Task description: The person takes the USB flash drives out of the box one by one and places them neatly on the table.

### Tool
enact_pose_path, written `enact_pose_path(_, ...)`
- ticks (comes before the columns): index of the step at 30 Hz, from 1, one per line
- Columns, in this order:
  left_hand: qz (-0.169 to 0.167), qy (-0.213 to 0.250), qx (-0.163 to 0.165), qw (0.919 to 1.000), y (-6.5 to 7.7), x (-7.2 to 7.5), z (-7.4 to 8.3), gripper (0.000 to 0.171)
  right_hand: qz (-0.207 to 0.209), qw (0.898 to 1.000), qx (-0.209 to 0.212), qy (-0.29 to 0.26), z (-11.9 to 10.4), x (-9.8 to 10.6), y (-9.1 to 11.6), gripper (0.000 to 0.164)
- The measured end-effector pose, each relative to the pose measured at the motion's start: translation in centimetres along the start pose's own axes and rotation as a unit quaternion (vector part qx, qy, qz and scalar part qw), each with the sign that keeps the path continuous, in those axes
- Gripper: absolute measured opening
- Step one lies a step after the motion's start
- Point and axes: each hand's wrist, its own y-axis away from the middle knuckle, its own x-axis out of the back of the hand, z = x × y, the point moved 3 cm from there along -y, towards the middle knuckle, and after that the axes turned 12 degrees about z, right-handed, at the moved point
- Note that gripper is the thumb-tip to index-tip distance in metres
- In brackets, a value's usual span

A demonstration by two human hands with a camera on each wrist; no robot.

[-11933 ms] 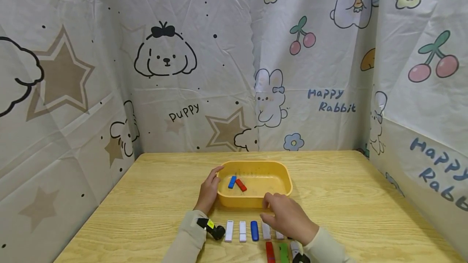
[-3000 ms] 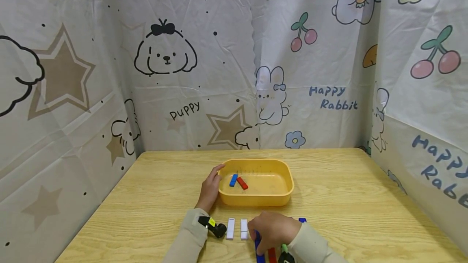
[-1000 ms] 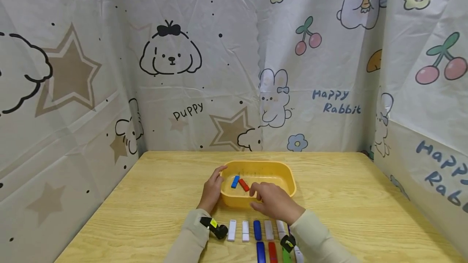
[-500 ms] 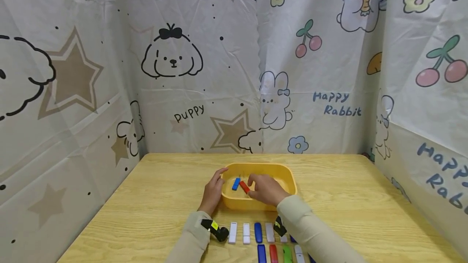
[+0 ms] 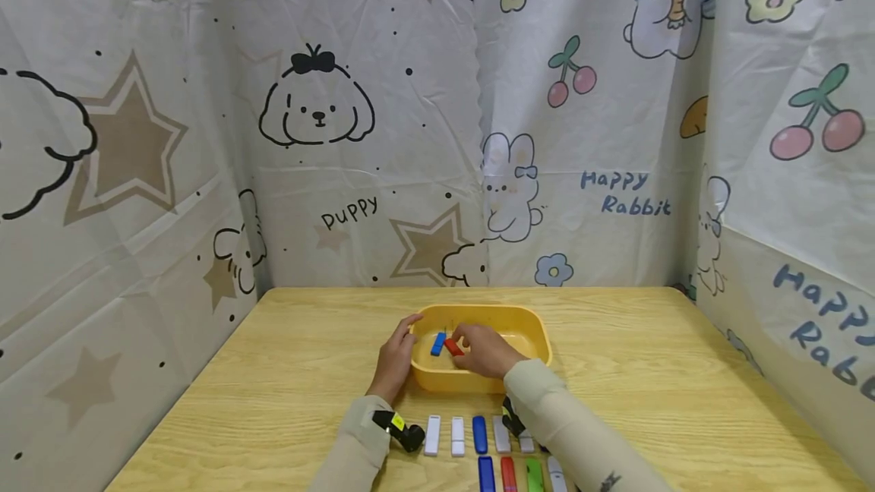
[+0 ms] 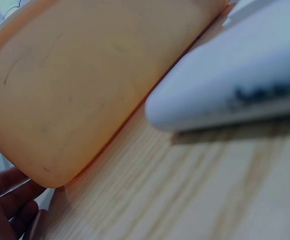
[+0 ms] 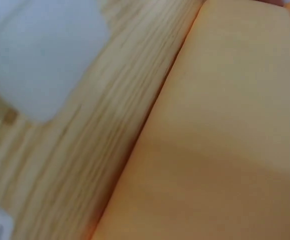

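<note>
A yellow plastic basin (image 5: 472,380) stands on the table, and my left hand (image 5: 393,361) holds its left side, fingertips at the rim. The left wrist view shows fingers (image 6: 15,200) against the basin's outer corner. Inside the basin, a blue USB stick (image 5: 438,344) and a red USB stick (image 5: 453,347) lie close together. My right hand (image 5: 487,350) reaches over the near rim, its index finger and thumb on the red stick, which they partly cover. The right wrist view shows the basin's outer wall (image 7: 225,120), but not the fingertips.
In front of the basin, several sticks lie in two rows: white (image 5: 433,435), blue (image 5: 480,435), red (image 5: 508,474) and green (image 5: 535,474). The right sleeve hides some of them. Patterned curtains (image 5: 383,135) enclose the wooden table (image 5: 314,348).
My right hand has gone from the two rows, over the near rim and down into the basin, onto the red stick. My left hand has stayed at the basin's left side.
</note>
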Motion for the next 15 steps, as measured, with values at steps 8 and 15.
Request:
enact_pose_path(8, 0.006, 0.004, 0.003, 1.0000, -0.1, 0.3, -0.2, 0.038, -0.030, 0.999, 0.032, -0.004, 0.2, -0.3, -0.4, 0.037)
enact_pose_path(15, 0.008, -0.004, -0.009, 0.9999, -0.1, 0.0, -0.1, 0.039, -0.054, 0.995, 0.080, 0.006, 1.4, -1.2, -0.9, 0.048)
